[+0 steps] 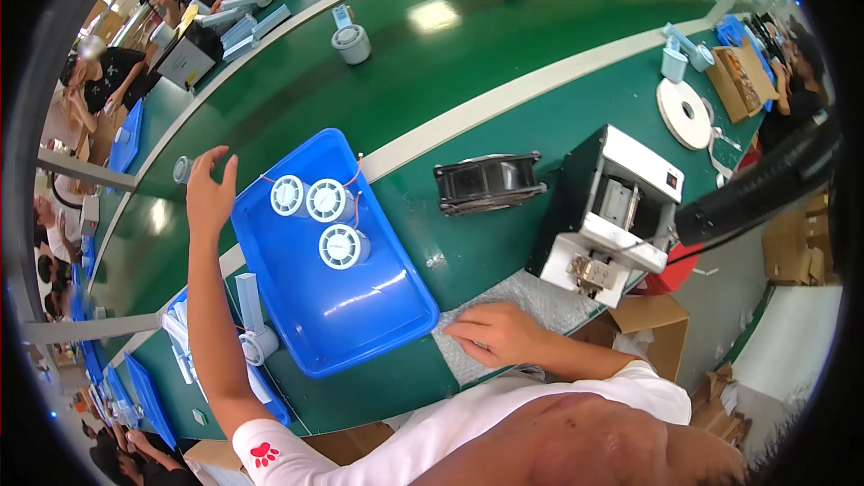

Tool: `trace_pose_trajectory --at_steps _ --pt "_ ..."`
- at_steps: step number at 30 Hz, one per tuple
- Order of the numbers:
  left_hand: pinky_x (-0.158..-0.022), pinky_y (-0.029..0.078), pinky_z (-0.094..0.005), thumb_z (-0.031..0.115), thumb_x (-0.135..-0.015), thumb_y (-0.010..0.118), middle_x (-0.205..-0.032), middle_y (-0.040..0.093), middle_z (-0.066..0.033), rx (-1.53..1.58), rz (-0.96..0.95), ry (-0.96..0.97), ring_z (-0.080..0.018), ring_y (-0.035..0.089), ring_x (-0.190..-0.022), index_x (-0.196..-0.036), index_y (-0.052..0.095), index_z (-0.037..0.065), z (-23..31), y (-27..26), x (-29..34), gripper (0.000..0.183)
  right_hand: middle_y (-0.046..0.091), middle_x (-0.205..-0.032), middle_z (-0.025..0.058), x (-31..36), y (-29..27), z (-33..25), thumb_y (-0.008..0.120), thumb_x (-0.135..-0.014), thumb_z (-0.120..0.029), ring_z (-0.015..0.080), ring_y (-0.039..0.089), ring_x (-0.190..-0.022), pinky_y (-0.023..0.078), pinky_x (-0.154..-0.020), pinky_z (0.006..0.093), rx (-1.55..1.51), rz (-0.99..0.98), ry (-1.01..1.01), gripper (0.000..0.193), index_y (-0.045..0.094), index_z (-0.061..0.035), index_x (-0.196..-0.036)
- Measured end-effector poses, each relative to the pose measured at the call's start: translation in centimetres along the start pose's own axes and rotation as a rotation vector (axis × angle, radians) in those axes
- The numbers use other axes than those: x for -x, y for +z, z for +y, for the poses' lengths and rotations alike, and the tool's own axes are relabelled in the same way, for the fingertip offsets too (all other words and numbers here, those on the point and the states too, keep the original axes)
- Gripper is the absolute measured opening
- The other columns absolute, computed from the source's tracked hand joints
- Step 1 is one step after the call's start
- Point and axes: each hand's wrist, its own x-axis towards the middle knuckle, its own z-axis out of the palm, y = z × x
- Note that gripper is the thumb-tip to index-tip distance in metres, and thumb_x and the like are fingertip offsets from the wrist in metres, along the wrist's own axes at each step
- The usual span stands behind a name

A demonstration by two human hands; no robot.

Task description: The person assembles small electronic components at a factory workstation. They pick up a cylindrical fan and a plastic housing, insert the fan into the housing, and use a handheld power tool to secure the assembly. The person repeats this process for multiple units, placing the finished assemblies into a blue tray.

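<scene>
My left hand [211, 187] is stretched out over the green conveyor, beyond the left edge of a blue plastic tray [360, 328]. Its fingers are apart and hold nothing. Just left of it lies a pale round fan-like part [183, 169], with a small gap between. Three white round motor units with slotted faces and thin wires stand in the tray's far half, one of them a motor unit [342, 247] nearest me. My right hand [495, 333] rests on clear bubble wrap [531, 295] at the tray's right, fingers loosely bent with nothing visible in them.
A black cooling fan [489, 184] and a black-and-white bench machine [612, 216] stand on the right. Beyond the machine lies a white tape reel [683, 114]. A handheld fan [258, 344] stands left of the tray. Other handheld fans [351, 43] sit on the conveyor; several people work around it.
</scene>
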Motion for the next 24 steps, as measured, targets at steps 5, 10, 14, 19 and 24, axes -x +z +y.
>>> trace_pose_trajectory --at_steps 5,10,14,19,24 --pt "-0.107 0.045 -0.0458 0.035 -0.089 0.07 -0.132 0.062 -0.0231 -0.36 0.198 0.032 -0.0388 0.057 -0.126 -0.132 0.061 0.006 -10.7 2.4 -3.6 0.052 0.068 -0.084 0.0094 -0.7 -0.3 -0.6 0.073 -0.077 -0.001 0.0267 0.067 -0.07 0.054 -0.059 0.0365 -0.02 -0.056 0.067 0.023 0.073 -0.0044 -0.1" --pt "-0.118 0.034 -0.0515 0.062 -0.076 0.076 -0.161 0.029 -0.021 -0.564 -0.025 -0.397 -0.0424 0.032 -0.147 -0.158 0.029 0.011 -15.3 2.7 -8.8 0.107 0.068 -0.081 0.0099 -1.4 0.6 -0.7 0.072 -0.074 0.002 0.026 0.067 -0.067 0.053 -0.059 0.0351 -0.026 -0.025 0.139 0.024 0.074 -0.0037 -0.097" --pt "-0.116 0.036 -0.057 0.067 -0.069 0.081 -0.163 0.026 -0.0176 -0.458 -0.124 -0.575 -0.0431 0.03 -0.148 -0.159 0.027 0.017 -18.9 3.5 -10.1 0.116 0.068 -0.079 0.0104 -1.4 0.6 -0.4 0.071 -0.072 0.003 0.026 0.066 -0.065 0.053 -0.058 0.0342 -0.03 -0.023 0.159 0.025 0.074 -0.0034 -0.097" --pt "-0.112 0.045 -0.0425 0.063 -0.07 0.082 -0.149 0.05 -0.0148 -0.297 -0.191 -0.504 -0.0326 0.049 -0.138 -0.153 0.039 0.021 -22.4 4.7 -9.6 0.102 0.069 -0.079 0.0112 -1.4 0.3 -0.6 0.069 -0.074 0.005 0.0265 0.066 -0.064 0.052 -0.057 0.0347 -0.008 -0.03 0.184 0.023 0.073 -0.002 -0.096" --pt "-0.105 0.049 -0.0411 0.067 -0.07 0.08 -0.13 0.066 -0.0196 -0.287 -0.104 -0.346 -0.0341 0.062 -0.123 -0.139 0.055 0.008 -17.1 1.9 -7.2 0.094 0.069 -0.079 0.0123 -1.4 0.6 -0.5 0.069 -0.076 0.006 0.0278 0.066 -0.064 0.052 -0.057 0.0354 -0.011 -0.005 0.165 0.021 0.072 -0.0015 -0.095"
